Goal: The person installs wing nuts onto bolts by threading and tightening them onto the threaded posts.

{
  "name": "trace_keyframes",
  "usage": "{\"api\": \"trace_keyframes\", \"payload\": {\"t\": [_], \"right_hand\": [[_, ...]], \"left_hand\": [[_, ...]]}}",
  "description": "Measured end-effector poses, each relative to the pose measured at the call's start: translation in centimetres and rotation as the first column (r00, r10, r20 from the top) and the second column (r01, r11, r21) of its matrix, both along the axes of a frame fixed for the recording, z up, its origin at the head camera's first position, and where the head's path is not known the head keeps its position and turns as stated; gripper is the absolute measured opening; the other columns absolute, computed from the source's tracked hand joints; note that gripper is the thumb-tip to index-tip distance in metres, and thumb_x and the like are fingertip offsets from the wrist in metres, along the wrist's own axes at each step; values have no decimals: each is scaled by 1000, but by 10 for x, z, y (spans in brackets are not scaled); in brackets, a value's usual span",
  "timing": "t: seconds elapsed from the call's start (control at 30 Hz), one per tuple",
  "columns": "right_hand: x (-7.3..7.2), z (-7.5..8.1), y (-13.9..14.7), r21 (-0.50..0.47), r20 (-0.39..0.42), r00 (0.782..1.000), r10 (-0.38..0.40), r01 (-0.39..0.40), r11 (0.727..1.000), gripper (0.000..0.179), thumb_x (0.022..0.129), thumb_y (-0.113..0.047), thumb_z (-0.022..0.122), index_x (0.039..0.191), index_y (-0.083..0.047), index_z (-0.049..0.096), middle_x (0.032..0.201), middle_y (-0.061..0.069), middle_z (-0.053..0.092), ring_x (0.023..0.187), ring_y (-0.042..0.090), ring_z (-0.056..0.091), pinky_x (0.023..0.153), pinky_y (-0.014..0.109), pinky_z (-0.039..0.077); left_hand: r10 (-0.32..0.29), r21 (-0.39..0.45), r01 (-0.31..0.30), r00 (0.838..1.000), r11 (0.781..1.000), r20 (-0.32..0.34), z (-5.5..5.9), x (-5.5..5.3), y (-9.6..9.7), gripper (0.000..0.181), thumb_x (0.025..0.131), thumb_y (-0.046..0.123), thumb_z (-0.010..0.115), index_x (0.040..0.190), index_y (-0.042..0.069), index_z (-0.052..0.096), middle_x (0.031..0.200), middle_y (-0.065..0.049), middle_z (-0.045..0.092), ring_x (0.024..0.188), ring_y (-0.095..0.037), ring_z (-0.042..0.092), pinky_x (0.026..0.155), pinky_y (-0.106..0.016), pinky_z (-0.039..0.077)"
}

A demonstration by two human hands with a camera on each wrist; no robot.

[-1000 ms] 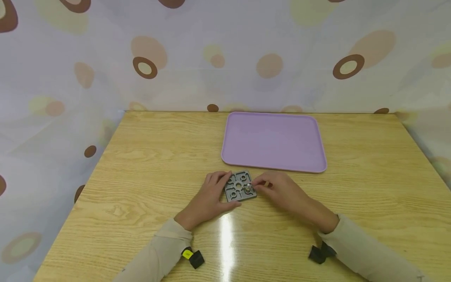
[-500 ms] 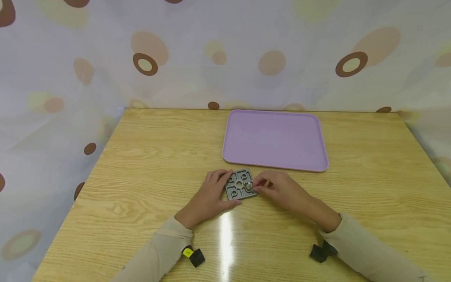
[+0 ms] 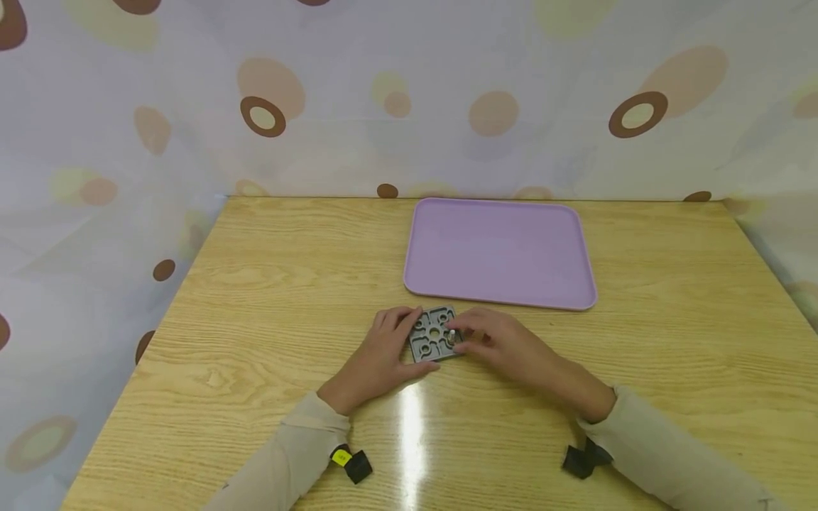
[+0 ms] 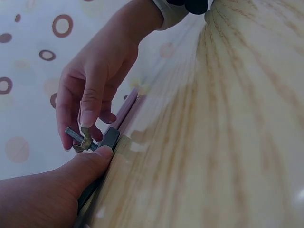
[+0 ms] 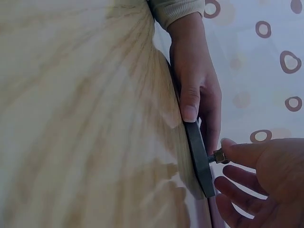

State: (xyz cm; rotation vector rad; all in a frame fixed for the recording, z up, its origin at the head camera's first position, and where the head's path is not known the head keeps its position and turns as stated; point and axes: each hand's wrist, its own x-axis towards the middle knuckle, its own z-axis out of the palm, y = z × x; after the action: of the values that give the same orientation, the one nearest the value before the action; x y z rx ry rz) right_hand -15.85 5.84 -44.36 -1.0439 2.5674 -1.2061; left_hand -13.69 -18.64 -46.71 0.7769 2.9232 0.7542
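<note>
My left hand grips a square grey metal plate by its left side, with the thumb along the near edge and the fingers at the far corner. The plate has a central hole and recessed rings near its corners. A threaded bolt sticks up from its right part, carrying a brassy wing nut. Thumb and forefinger of my right hand stand on either side of the wing nut, the fingertip right at one wing in the left wrist view. The plate's left edge is hidden under my left hand.
A purple tray lies beyond the plate, towards the back of the wooden table. Behind the table hangs a spotted cloth. Dark wrist-worn pieces sit by both sleeves.
The right thumb and forefinger have spread and shifted left around the bolt; earlier they were closer together at its right side. The left hand and plate hold still.
</note>
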Motion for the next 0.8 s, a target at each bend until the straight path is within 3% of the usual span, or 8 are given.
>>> {"api": "trace_keyframes", "payload": {"t": [0.17,0.57,0.8], "right_hand": [[2,3,-1,24,17,1000,-10,9,1000,33,87,-22,66,118,-14,62,112,-3,60,90,8,57,76,29,48],[2,9,3,3,-13,997,-82,82,997,18,89,-14,64,106,-12,67,102,-4,64,88,9,60,75,28,50],[0,7,5,5,-12,997,-73,73,997,11,89,-14,64,99,-13,68,97,-7,65,86,8,60,73,26,50]], "left_hand": [[-2,-3,2,1000,1000,-6,1,0,0,91,79,60,61,146,9,28,139,-7,32,120,-19,30,95,-35,35],[8,-12,-8,1000,1000,-2,-1,0,0,92,79,62,61,147,10,28,138,-6,33,120,-18,30,95,-34,34],[10,-5,-10,1000,1000,14,3,1,2,92,79,60,62,147,9,27,138,-6,32,120,-19,29,96,-35,34]]}}
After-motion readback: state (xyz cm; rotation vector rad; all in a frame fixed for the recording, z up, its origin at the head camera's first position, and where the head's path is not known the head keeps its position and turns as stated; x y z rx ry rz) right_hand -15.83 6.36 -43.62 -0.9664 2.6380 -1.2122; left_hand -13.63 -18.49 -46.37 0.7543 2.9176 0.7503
